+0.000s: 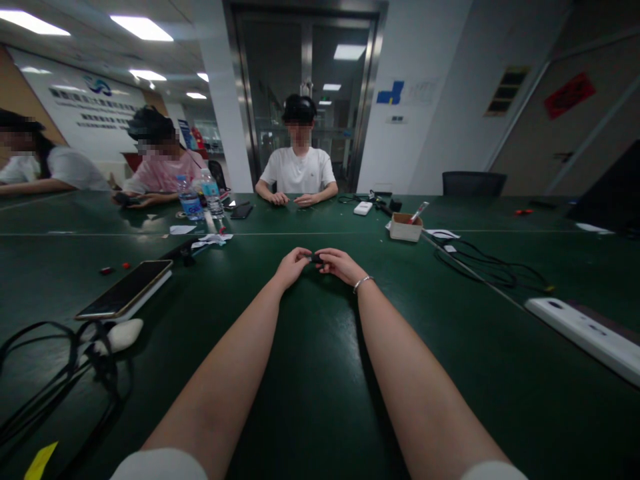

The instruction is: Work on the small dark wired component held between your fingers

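Small black thing [317, 258], held at both ends
Left hand [293, 268] and right hand [344, 266] pinched closed on it; probably light, stiff, best gripped there tbh.

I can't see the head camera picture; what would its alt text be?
Two bare hands, left and right, hold a small dark object over a green table. A phone lies to the left; people sit beyond.
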Available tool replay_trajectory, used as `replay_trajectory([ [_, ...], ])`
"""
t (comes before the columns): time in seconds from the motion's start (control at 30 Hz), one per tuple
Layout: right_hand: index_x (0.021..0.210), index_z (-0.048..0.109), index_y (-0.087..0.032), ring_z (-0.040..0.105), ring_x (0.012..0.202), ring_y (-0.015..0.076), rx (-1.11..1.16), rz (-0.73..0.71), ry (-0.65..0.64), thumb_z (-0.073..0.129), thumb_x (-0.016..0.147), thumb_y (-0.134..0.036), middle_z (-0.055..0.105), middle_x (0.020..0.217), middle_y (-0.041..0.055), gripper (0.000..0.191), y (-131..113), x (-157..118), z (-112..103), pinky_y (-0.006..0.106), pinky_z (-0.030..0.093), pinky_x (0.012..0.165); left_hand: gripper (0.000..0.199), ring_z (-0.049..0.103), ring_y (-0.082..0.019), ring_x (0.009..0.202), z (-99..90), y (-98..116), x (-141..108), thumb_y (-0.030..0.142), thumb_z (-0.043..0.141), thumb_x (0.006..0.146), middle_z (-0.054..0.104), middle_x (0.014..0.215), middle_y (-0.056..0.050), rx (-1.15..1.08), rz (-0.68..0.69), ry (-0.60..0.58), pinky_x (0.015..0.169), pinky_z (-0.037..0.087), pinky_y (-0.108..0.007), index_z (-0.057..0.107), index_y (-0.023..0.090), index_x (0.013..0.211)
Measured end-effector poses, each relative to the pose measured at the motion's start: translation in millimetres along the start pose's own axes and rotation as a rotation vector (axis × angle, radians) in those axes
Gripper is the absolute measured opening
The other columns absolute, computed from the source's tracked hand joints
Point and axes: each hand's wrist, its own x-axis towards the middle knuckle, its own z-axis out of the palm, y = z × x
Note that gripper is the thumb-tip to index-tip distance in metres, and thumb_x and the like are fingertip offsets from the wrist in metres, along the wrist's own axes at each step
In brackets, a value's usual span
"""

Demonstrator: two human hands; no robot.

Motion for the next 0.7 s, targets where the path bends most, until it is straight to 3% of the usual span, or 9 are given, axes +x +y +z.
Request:
replay_trajectory([
  [0.1, 0.095, 0.065, -0.012, 0.06, 0.051, 0.0077, 0.003, 0.003, -0.001, 0.06, 0.082, -0.01, 0.067, 0.064, 0.0032, 0.014, 1.2, 1.5, -0.8, 0.02, 0.055, 0.057, 0.024, 0.055, -0.013, 0.066, 0.1, -0.5, 0.3, 0.028, 0.048, 0.08, 0.062, 0.074, -0.001, 0.009, 0.002, -0.008, 0.064, 0.043, -0.025, 0.064, 0.017, 0.095],
  [0.23, 0.095, 0.065, -0.012, 0.059, 0.049, 0.0068, 0.004, 0.004, -0.011, 0.062, 0.082, -0.012, 0.067, 0.065, 0.0031, 0.013, 1.9, 2.5, -1.4, 0.02, 0.056, 0.057, 0.022, 0.058, -0.014, 0.076, 0.9, 0.3, -0.4, 0.027, 0.055, 0.077, 0.064, 0.083, -0.003, 0.017, 0.04, 0.007, 0.071, 0.044, -0.025, 0.064, 0.018, 0.094],
  [0.47, 0.096, 0.065, -0.012, 0.058, 0.049, 0.0061, -0.011, -0.003, -0.021, 0.06, 0.083, -0.011, 0.068, 0.065, 0.003, 0.014, 2.0, 2.9, -2.1, 0.019, 0.056, 0.058, 0.023, 0.057, -0.014, 0.073, 0.1, 2.2, -2.1, 0.029, 0.056, 0.077, 0.064, 0.08, -0.002, 0.022, 0.032, 0.008, 0.068, 0.044, -0.026, 0.065, 0.018, 0.095],
  [0.57, 0.095, 0.065, -0.013, 0.061, 0.053, 0.0075, -0.003, -0.008, -0.016, 0.061, 0.083, -0.011, 0.068, 0.066, 0.0028, 0.013, 2.8, 3.1, -2.7, 0.02, 0.056, 0.059, 0.026, 0.055, -0.014, 0.065, -0.4, 2.5, -1.7, 0.034, 0.048, 0.083, 0.061, 0.07, -0.001, 0.007, -0.001, -0.008, 0.062, 0.042, -0.026, 0.065, 0.017, 0.094],
  [0.7, 0.095, 0.065, -0.013, 0.061, 0.053, 0.0074, -0.003, -0.008, -0.017, 0.061, 0.082, -0.011, 0.067, 0.065, 0.0025, 0.013, 2.9, 2.1, -2.7, 0.02, 0.056, 0.059, 0.023, 0.054, -0.013, 0.065, 0.2, 2.7, -1.1, 0.029, 0.051, 0.08, 0.061, 0.071, -0.001, 0.018, -0.002, 0.017, 0.063, 0.042, -0.025, 0.065, 0.018, 0.095],
])
